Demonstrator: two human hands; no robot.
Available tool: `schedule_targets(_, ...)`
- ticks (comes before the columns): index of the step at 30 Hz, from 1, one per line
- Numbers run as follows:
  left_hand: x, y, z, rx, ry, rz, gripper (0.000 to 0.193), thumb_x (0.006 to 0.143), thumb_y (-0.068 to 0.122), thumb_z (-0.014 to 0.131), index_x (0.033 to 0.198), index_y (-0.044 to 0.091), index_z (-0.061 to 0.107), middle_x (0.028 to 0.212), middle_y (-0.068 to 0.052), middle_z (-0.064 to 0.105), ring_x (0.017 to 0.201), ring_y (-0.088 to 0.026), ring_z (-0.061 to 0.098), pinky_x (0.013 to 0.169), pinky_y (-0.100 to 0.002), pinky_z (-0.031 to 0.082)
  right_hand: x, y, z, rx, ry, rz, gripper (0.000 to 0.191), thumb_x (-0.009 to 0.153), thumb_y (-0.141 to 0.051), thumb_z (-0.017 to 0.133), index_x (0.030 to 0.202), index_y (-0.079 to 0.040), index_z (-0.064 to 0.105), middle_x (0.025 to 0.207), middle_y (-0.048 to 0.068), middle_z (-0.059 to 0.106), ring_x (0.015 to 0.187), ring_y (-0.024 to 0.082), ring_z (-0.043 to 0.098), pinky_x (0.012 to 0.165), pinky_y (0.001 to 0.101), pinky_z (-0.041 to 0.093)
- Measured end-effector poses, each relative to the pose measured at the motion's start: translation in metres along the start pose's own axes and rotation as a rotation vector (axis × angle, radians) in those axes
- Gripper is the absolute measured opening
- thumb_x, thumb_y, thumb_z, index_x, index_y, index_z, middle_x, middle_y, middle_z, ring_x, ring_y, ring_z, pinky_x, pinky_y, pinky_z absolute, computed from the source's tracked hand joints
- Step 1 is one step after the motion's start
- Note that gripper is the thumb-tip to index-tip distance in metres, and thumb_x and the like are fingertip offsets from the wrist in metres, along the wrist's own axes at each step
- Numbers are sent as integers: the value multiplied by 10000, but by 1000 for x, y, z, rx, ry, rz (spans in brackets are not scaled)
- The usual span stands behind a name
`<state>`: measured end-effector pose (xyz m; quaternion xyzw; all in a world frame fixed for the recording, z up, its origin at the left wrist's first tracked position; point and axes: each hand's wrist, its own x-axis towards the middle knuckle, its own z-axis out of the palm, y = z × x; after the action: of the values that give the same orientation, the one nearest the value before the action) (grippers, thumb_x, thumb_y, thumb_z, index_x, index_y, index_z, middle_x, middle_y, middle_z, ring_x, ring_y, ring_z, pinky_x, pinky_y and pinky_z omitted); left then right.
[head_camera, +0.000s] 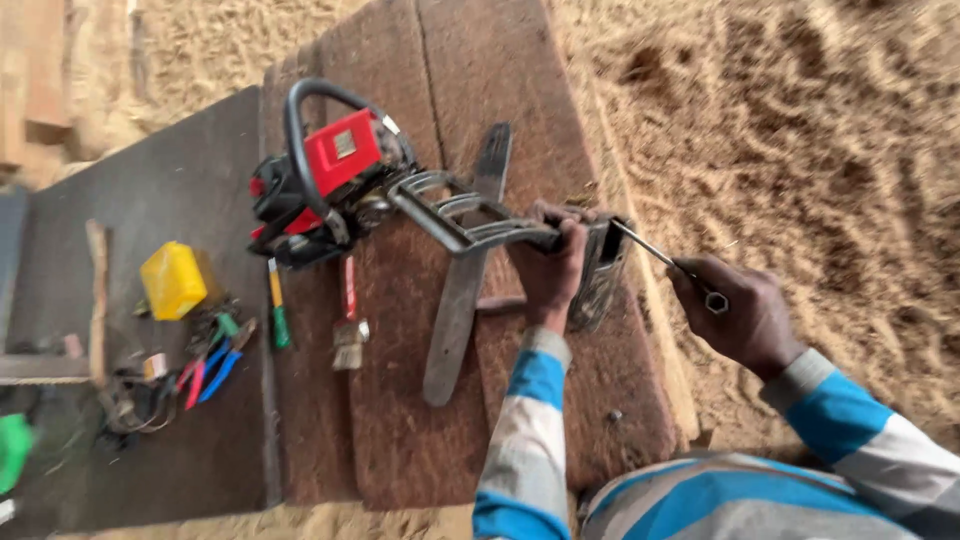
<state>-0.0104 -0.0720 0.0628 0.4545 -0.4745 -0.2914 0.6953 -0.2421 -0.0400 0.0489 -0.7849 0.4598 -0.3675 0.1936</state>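
both hands grip: left hand (552, 262) chainsaw handle (470, 225), right hand (735, 310) wrench (668, 262).

A yellow plastic container (172, 279) stands on the dark left part of the surface (180, 170). Below it lies a tangle of hand tools, among them pliers with red handles (193, 380) and pliers with blue handles (220, 368). A screwdriver with a yellow and green handle (278, 303) lies at the seam between the dark part and the brown boards, and a small brush with a red handle (349, 318) rests just right of it. A thin wooden strip (97, 300) lies near the left side. A green object (13, 450) shows at the left edge. Sawdust (800, 130) covers the ground to the right.
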Motion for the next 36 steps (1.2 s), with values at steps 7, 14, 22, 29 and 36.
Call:
schedule_targets(7,-1,-1,3,-186,-5,-35,94,930,-45,612,918,18,543,920,-99,698,907,-162,689,922,-338,578,4,-3,-12,-22,24,-125,126,929,-173,736,1045,-137,771,767,86,731,534,191,669,487,337,519)
schedule_targets(14,-1,-6,-3,-300,-41,-84,94,929,-31,622,915,24,547,917,-96,699,922,-188,725,951,-384,609,3,1,-11,-6,30,-164,73,926,-163,737,979,-137,781,784,67,741,603,197,682,514,342,523)
schedule_targets(22,-5,-5,-10,-213,-1,-6,84,960,-6,646,955,20,567,941,-115,694,934,-182,700,933,-382,579,-6,5,-23,0,85,8,76,936,-120,755,991,-68,748,806,122,701,664,266,683,610,376,525)
schedule_targets(29,-2,-2,-3,-209,-59,-38,86,981,23,650,932,16,579,940,-129,724,911,-191,723,937,-421,608,3,12,-12,76,22,-203,102,955,-126,712,1033,-76,755,841,101,745,688,197,703,571,322,555)
schedule_targets(36,-2,2,2,-208,30,-192,147,879,56,684,939,78,551,929,-88,721,869,-178,744,836,-385,641,-3,23,-10,26,-16,-105,94,968,-122,709,1027,-83,771,787,57,752,596,165,690,500,306,544)
